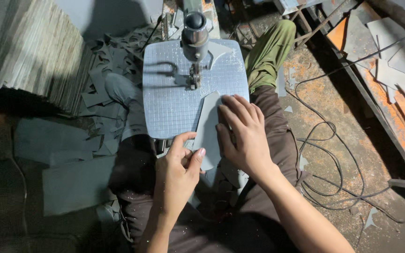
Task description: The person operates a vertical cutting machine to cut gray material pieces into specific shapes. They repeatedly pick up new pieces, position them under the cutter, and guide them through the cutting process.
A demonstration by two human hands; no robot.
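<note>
A grey flat sheet piece (208,122) lies on the gridded metal table (167,100) of a small saw machine, its far end close to the blade (194,79). My right hand (243,136) presses flat on the sheet's right side, fingers spread. My left hand (179,171) pinches the sheet's near edge between thumb and forefinger, just off the table's front rim. The machine's dark round head (195,30) hangs over the blade.
Grey offcuts (111,70) lie heaped left of the machine, with larger grey sheets (71,180) on the floor. A tall stack of boards (36,51) stands at the far left. Black cables (326,159) loop over the dusty floor at right. More cut shapes (394,56) rest on an orange surface.
</note>
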